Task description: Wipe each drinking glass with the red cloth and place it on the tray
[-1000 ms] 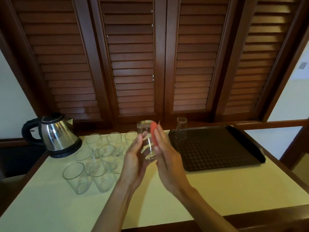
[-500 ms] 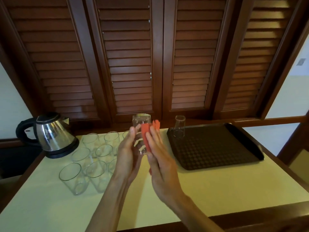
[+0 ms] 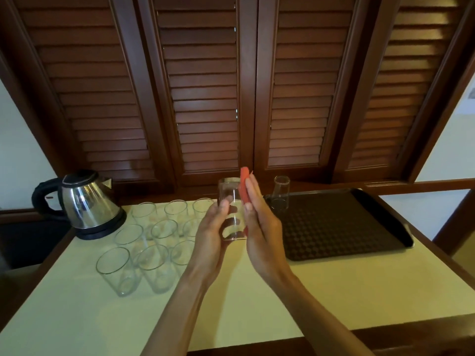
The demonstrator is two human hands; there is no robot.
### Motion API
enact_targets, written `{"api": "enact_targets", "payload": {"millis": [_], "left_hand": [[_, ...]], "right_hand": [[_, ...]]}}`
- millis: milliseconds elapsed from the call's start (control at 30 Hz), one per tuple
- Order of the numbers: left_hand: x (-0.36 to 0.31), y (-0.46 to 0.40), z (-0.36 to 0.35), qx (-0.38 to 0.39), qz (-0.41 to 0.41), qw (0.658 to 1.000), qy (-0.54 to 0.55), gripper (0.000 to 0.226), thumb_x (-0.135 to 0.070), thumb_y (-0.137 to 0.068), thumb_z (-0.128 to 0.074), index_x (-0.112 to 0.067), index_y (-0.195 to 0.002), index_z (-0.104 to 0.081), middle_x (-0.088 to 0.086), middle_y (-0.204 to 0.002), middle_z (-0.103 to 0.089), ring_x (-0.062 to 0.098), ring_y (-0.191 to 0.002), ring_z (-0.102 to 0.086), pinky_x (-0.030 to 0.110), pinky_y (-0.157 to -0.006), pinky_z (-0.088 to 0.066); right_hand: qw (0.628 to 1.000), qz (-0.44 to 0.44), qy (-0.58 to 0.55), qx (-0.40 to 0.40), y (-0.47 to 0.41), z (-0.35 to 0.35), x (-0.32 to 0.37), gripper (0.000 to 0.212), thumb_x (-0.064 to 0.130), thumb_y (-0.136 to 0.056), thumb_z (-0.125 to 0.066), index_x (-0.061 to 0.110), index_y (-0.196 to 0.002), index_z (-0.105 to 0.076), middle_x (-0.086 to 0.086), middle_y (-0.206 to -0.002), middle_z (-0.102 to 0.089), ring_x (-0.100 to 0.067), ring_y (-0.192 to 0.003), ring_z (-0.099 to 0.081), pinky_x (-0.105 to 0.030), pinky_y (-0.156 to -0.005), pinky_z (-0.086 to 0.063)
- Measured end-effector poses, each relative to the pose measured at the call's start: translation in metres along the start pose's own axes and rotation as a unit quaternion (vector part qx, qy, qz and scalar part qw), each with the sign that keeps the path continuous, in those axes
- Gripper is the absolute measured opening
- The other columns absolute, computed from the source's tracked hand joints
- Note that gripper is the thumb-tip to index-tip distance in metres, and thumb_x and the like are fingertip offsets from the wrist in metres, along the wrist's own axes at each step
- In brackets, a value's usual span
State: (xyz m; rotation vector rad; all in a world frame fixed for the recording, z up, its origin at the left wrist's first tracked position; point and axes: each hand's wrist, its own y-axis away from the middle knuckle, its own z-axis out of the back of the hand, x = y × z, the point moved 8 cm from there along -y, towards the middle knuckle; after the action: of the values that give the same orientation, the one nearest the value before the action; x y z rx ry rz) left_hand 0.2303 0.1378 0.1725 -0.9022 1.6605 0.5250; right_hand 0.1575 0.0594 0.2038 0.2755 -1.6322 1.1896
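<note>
We look down at a pale tabletop [image 3: 257,299] set against dark wooden louvred shutters [image 3: 205,86]. Our two bare forearms reach in from the bottom edge and meet above the middle of the table. Our left hand [image 3: 212,232] grips a clear drinking glass [image 3: 231,209], held upright in the air, with the thumb on the near side and the other fingers curled round the far side, where they show through the glass. Our right hand [image 3: 259,222] lies flat against the glass's right side, fingers straight and together, pressing a red cloth [image 3: 243,187] between palm and glass. Only a narrow strip of the cloth shows, sticking up past the fingertips and the rim.

To the right, a dark textured tray [image 3: 359,227] rests on the table. One glass on the tray [image 3: 280,192] stands at its far left corner; we cannot tell which way up it is.

To the left of our hands, a cluster of empty glasses [image 3: 154,240] stands upright in close rows on the table, some partly hidden behind our left hand. Further left, near the back edge, sits a stainless steel kettle [image 3: 84,201] with a black handle and base.
</note>
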Motion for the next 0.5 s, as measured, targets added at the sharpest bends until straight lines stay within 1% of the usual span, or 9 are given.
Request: {"api": "enact_targets", "payload": {"millis": [33, 100, 167, 267, 300, 333, 367, 433, 500], "left_hand": [[0.001, -0.002, 0.001, 0.0, -0.004, 1.0, -0.001, 0.05, -0.051, -0.1, -0.05, -0.02, -0.136, -0.066, 0.01, -0.133, -0.069, 0.034, -0.125, -0.064, 0.048, -0.098, -0.058], [-0.005, -0.004, 0.006, -0.002, -0.023, 1.0, 0.008, 0.052, -0.048, -0.102, -0.042, -0.017, -0.137, -0.065, 0.007, -0.131, -0.071, 0.03, -0.124, -0.066, 0.04, -0.093, -0.06], [-0.007, -0.005, 0.01, -0.009, -0.037, 0.999, 0.012, 0.05, -0.044, -0.102, -0.038, -0.02, -0.139, -0.063, 0.007, -0.128, -0.073, 0.025, -0.119, -0.069, 0.033, -0.089, -0.06], [0.008, 0.002, 0.002, 0.011, -0.008, 1.0, -0.003, 0.042, -0.038, -0.108, -0.033, -0.029, -0.139, -0.06, 0.004, -0.128, -0.073, 0.02, -0.116, -0.071, 0.034, -0.088, -0.06], [0.013, 0.003, 0.001, 0.008, 0.003, 1.0, -0.001, 0.042, -0.036, -0.111, -0.029, -0.029, -0.136, -0.061, 0.003, -0.126, -0.074, 0.018, -0.114, -0.072, 0.033, -0.086, -0.06], [0.013, 0.002, 0.001, 0.003, 0.014, 1.0, 0.003, 0.043, -0.035, -0.112, -0.027, -0.028, -0.135, -0.063, 0.002, -0.125, -0.075, 0.017, -0.112, -0.072, 0.033, -0.085, -0.06], [0.011, 0.0, 0.001, -0.001, 0.018, 1.0, 0.009, 0.046, -0.038, -0.112, -0.026, -0.026, -0.136, -0.063, 0.001, -0.127, -0.074, 0.018, -0.113, -0.071, 0.034, -0.087, -0.058], [0.002, -0.003, 0.003, -0.002, -0.001, 1.0, -0.007, 0.051, -0.05, -0.107, -0.032, -0.026, -0.139, -0.064, -0.002, -0.132, -0.072, 0.019, -0.117, -0.067, 0.038, -0.094, -0.057], [0.0, -0.001, 0.001, 0.007, -0.019, 0.999, -0.032, 0.048, -0.056, -0.1, -0.047, -0.031, -0.138, -0.065, -0.003, -0.133, -0.07, 0.023, -0.122, -0.065, 0.042, -0.099, -0.056]], "right_hand": [[1.0, 0.015, 0.023, 0.012, 0.003, -0.003, 0.002, 0.052, 0.034, -0.108, -0.033, 0.02, -0.158, -0.027, 0.012, -0.166, -0.02, -0.011, -0.154, -0.017, -0.04, -0.123, -0.028], [0.996, 0.034, 0.065, 0.045, 0.021, -0.013, 0.001, 0.055, 0.044, -0.108, -0.029, 0.021, -0.158, -0.026, 0.009, -0.168, -0.015, -0.012, -0.156, -0.012, -0.043, -0.126, -0.022], [0.997, 0.03, 0.056, 0.043, 0.028, -0.011, -0.006, 0.05, 0.035, -0.109, -0.03, 0.022, -0.157, -0.027, 0.01, -0.167, -0.019, -0.009, -0.155, -0.015, -0.04, -0.125, -0.022], [1.0, -0.009, 0.012, 0.013, 0.002, 0.003, -0.006, 0.049, 0.022, -0.107, -0.036, 0.022, -0.156, -0.028, 0.022, -0.162, -0.024, -0.006, -0.153, -0.02, -0.042, -0.123, -0.028], [1.0, -0.002, 0.024, 0.012, -0.002, 0.004, -0.003, 0.048, 0.024, -0.108, -0.035, 0.024, -0.156, -0.026, 0.027, -0.161, -0.023, -0.007, -0.153, -0.019, -0.043, -0.124, -0.027], [0.999, 0.013, 0.038, 0.019, 0.001, 0.002, 0.0, 0.049, 0.03, -0.109, -0.032, 0.025, -0.157, -0.025, 0.026, -0.163, -0.021, -0.008, -0.154, -0.016, -0.043, -0.124, -0.026], [0.997, 0.029, 0.057, 0.031, 0.008, -0.003, 0.0, 0.051, 0.038, -0.108, -0.03, 0.025, -0.157, -0.024, 0.019, -0.166, -0.018, -0.009, -0.155, -0.014, -0.044, -0.125, -0.024], [0.995, 0.049, 0.073, 0.052, 0.025, -0.012, 0.0, 0.053, 0.042, -0.108, -0.028, 0.023, -0.158, -0.025, 0.009, -0.168, -0.016, -0.011, -0.155, -0.014, -0.045, -0.124, -0.026], [0.998, 0.032, 0.024, 0.041, 0.02, -0.007, -0.007, 0.049, 0.027, -0.11, -0.031, 0.019, -0.158, -0.024, 0.016, -0.166, -0.022, -0.008, -0.153, -0.022, -0.041, -0.12, -0.035]]}}
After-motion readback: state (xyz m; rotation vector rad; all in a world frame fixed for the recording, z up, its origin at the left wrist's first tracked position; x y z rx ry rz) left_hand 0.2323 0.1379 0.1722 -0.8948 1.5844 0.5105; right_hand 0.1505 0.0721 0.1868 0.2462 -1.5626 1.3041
